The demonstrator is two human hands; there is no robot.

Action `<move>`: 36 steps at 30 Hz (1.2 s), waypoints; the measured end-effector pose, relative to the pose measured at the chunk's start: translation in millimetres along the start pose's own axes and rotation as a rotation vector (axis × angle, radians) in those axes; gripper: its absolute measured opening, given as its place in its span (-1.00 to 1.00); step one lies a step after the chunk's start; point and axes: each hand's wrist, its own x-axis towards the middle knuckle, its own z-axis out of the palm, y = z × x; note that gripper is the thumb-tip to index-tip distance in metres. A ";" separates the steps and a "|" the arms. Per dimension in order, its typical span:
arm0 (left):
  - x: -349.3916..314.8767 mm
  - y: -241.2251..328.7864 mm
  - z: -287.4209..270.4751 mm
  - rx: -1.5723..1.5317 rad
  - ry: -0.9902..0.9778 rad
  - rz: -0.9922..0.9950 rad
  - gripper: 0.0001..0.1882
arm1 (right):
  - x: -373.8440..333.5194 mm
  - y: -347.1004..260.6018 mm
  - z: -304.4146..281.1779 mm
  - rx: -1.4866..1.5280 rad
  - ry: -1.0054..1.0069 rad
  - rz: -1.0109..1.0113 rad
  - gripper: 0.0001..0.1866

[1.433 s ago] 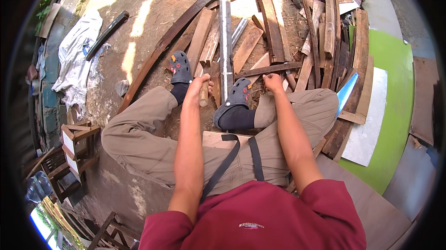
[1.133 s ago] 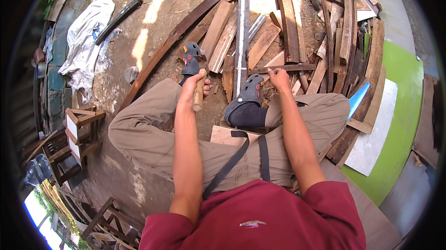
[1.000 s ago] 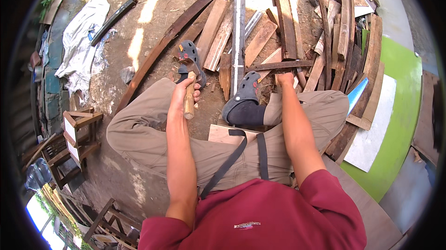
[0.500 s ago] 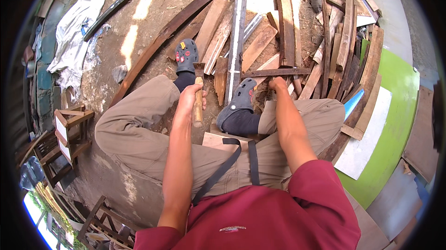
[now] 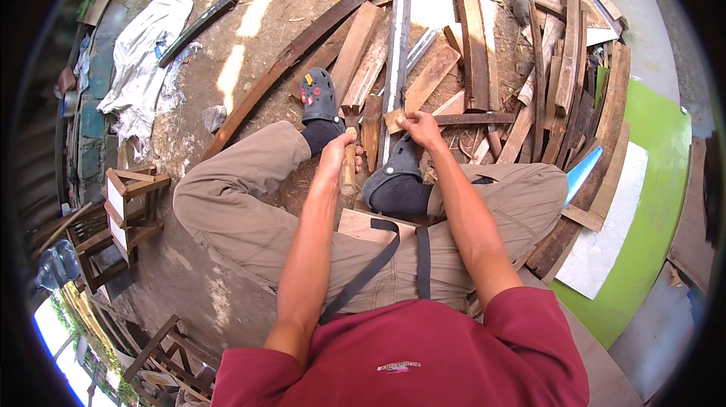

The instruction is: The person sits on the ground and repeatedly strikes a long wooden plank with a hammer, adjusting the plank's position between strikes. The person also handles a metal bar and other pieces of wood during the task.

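Observation:
My left hand (image 5: 338, 156) is closed around a tool with a thick pale wooden handle (image 5: 349, 173). Its dark flat blade end (image 5: 351, 114) points away from me, though its exact kind is hard to make out. Between the fingertips of my right hand (image 5: 422, 127) is a small light-brown wood block (image 5: 394, 120), over a long metal-faced bar (image 5: 398, 44). The block sits just above my right clog (image 5: 397, 167); my left clog (image 5: 318, 93) rests on the ground beyond the tool.
Loose wooden planks (image 5: 473, 37) lie beyond my feet and to the right. A blue saw blade (image 5: 582, 173) rests by my right knee, near a green panel (image 5: 658, 157). White cloth (image 5: 147, 52) lies at far left, above a small wooden frame (image 5: 136, 195).
My right hand has come left and slightly up from beside the right clog, and the wood block now shows in it. My left hand keeps its hold on the wooden-handled tool.

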 end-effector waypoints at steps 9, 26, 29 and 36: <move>-3.8 1.6 1.3 0.026 0.026 0.066 -0.70 | -22.9 -21.3 1.2 -0.586 -0.069 -0.123 -0.50; -25.2 3.2 89.1 0.075 -0.282 0.188 -0.69 | -104.2 -93.0 -27.2 -0.214 0.226 -0.883 -0.33; -24.1 4.6 86.0 0.108 -0.335 0.263 -0.70 | -89.1 -73.7 -39.4 -0.217 0.197 -0.743 -0.57; 22.3 1.0 49.2 0.233 0.053 0.401 -0.68 | -27.6 -59.6 -36.3 0.041 0.175 -0.366 -0.72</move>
